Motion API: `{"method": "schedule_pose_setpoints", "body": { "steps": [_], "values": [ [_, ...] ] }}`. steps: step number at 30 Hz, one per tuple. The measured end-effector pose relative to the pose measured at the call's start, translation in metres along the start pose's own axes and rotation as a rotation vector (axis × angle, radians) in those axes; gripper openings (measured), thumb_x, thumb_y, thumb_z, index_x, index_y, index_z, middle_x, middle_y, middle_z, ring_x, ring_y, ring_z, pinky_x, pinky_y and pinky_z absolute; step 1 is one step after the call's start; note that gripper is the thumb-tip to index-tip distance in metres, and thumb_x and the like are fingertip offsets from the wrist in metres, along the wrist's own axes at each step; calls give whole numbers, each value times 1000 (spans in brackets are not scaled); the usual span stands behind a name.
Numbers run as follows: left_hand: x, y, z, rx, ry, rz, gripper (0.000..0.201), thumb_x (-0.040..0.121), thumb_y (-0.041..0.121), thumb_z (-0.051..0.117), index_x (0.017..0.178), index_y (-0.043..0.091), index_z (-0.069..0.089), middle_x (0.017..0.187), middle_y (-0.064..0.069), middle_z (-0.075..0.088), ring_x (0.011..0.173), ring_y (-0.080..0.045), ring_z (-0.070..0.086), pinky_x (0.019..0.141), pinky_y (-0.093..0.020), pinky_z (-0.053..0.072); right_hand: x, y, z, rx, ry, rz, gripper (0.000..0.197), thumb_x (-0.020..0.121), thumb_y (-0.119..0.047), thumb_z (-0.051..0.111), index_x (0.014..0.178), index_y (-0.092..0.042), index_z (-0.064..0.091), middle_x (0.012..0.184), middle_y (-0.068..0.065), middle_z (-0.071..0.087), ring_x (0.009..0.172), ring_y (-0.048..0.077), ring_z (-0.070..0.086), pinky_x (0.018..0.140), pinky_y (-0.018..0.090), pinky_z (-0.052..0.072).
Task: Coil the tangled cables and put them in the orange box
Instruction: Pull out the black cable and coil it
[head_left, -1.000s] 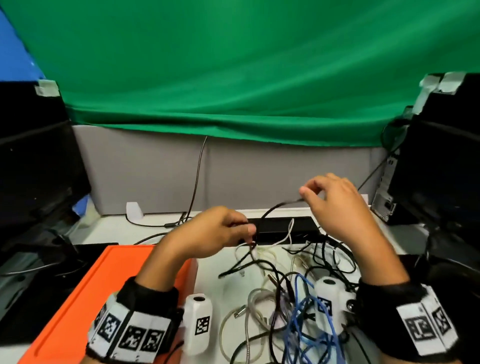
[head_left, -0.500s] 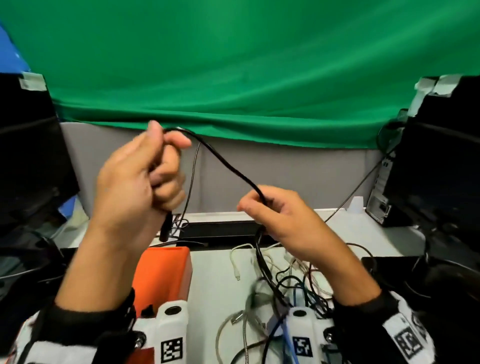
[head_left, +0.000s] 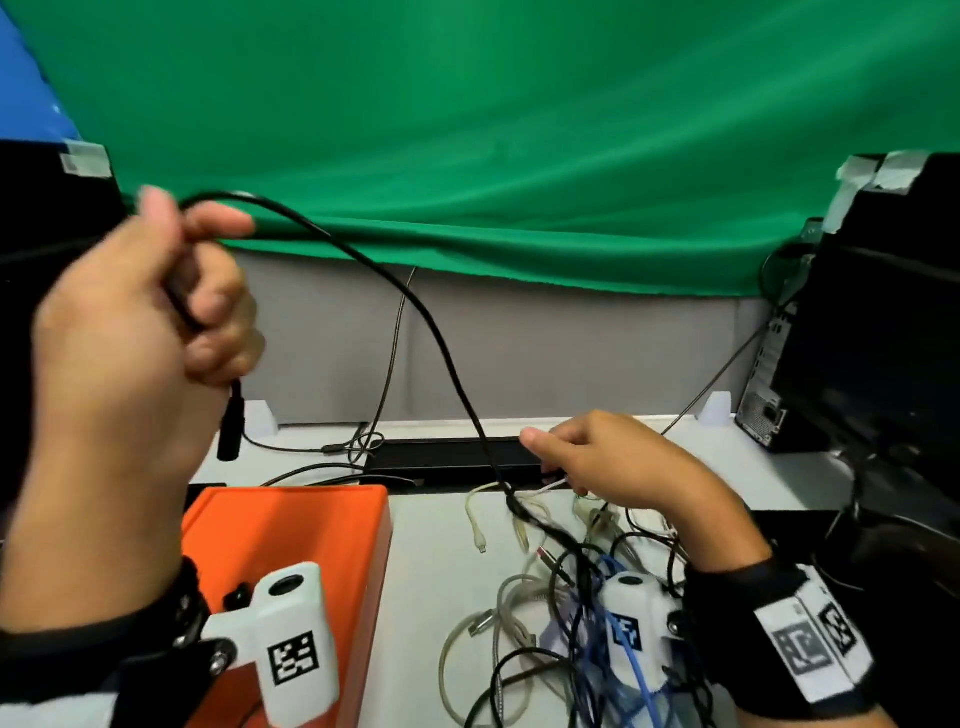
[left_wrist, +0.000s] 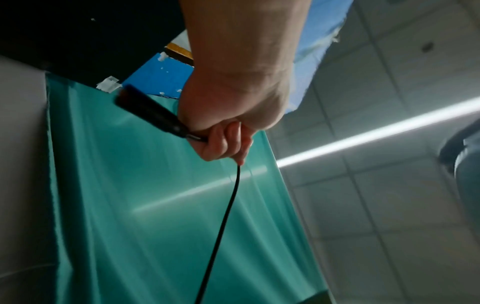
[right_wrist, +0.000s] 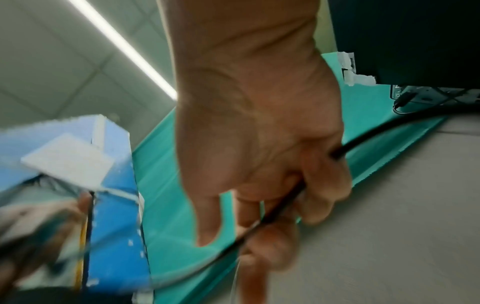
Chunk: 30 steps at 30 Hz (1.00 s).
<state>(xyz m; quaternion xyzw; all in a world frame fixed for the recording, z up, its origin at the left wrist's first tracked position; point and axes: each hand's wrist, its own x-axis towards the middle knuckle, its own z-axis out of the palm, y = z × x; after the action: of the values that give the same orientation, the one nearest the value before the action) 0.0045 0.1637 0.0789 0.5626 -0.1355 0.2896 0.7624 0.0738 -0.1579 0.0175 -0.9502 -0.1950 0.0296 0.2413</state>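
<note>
Left hand (head_left: 130, 322): raised at upper left, fingers (left_wrist: 223, 142) curling tight around the black cable (head_left: 415, 306). The cable's barrel plug (head_left: 231, 426) is hanging out below the fist, well above the counter (head_left: 431, 561).

Black cable: arcing from the top of the left fist, sloping down to the right and running into the pile just left of the right hand (head_left: 613, 457). In the right wrist view it is passing through the right hand's curled fingers (right_wrist: 319, 185).

Right hand: sitting low over the far side of the pile, fingers bent around the black cable; a thin white lead (head_left: 550, 486) is showing at the fingertips in the head view, but whether it is being held cannot be told.

Cable pile (head_left: 561, 597): lying on the counter at lower centre-right, mixing grey, black, white and blue cables, tangled together.

Orange box (head_left: 291, 525): sitting on the counter at lower left, just beside the pile and below the left forearm.

Black bar (head_left: 447, 460): lying along the counter's far edge, behind the pile.

Green cloth (head_left: 493, 130): hanging across the back, above a grey panel (head_left: 571, 353).

2 dark monitors, 1 on the left (head_left: 52, 218) and 1 on the right (head_left: 883, 312), are flanking the counter.
</note>
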Motion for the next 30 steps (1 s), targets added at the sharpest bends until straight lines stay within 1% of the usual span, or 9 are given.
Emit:
{"method": "schedule_pose_setpoints", "body": {
  "steps": [2, 5, 7, 9, 13, 17, 20, 23, 30],
  "values": [
    [-14, 4, 45, 281, -10, 18, 34, 106, 37, 40, 89, 17, 61, 53, 6, 43, 37, -8, 29, 40, -20, 20, -9, -5, -10, 193, -85, -110, 49, 96, -61, 52, 73, -21, 67, 53, -18, 55, 52, 0, 46, 58, 24, 36],
    [-30, -17, 76, 627, -225, -85, 32, 107, 24, 45, 87, 13, 68, 56, 2, 60, 46, -11, 50, 48, -23, 43, -16, -5, -21, 373, -26, -249, 28, 95, -42, 66, 82, -18, 70, 61, -14, 54, 58, 2, 44, 62, 22, 35],
    [-35, -29, 83, 822, -431, -190, 29, 104, 28, 50, 87, 13, 69, 64, 1, 67, 57, -11, 60, 64, -31, 51, -18, -7, -24, 436, 114, -286, 18, 95, -35, 67, 87, -19, 72, 66, -3, 54, 63, 7, 44, 63, 27, 37],
    [-48, -38, 96, 971, -588, -160, 34, 101, 39, 53, 80, 14, 63, 62, 7, 61, 56, -5, 56, 64, -31, 46, -18, -11, -25, 494, 273, -290, 18, 96, -33, 66, 87, -19, 71, 69, 1, 55, 64, 7, 44, 62, 25, 37],
    [-54, -50, 106, 1110, -646, -154, 36, 89, 64, 60, 97, 29, 67, 89, 15, 71, 82, -5, 68, 79, -38, 55, -24, -20, -27, 527, 416, -281, 20, 96, -36, 64, 86, -19, 68, 67, -4, 49, 61, 6, 41, 59, 23, 35],
    [-52, -48, 106, 1057, -594, -108, 35, 89, 57, 65, 88, 22, 70, 74, 4, 69, 70, -17, 64, 69, -44, 55, -28, -24, -29, 540, 436, -270, 22, 97, -37, 64, 87, -17, 68, 67, 0, 47, 62, 9, 40, 61, 31, 35],
    [-47, -40, 101, 911, -513, -56, 27, 93, 44, 67, 82, 19, 70, 60, 4, 59, 52, -8, 53, 56, -28, 43, -27, -18, -31, 410, 461, -200, 23, 97, -40, 62, 85, -21, 67, 58, -9, 42, 52, 6, 34, 53, 26, 31],
    [-37, -33, 87, 763, -378, -31, 23, 92, 39, 65, 83, 19, 72, 59, 3, 62, 55, -9, 60, 64, -33, 48, -22, -5, -35, 193, 512, -31, 25, 99, -44, 59, 82, -26, 66, 57, -9, 49, 58, 9, 45, 55, 30, 35],
    [-20, -16, 62, 284, -74, -15, 21, 101, 24, 51, 86, 13, 63, 62, 6, 57, 50, -12, 50, 52, -21, 47, -24, 16, -45, -173, 425, 252, 23, 102, -49, 50, 103, -33, 68, 101, -3, 71, 91, 25, 53, 74, 35, 39]
  ]
}}
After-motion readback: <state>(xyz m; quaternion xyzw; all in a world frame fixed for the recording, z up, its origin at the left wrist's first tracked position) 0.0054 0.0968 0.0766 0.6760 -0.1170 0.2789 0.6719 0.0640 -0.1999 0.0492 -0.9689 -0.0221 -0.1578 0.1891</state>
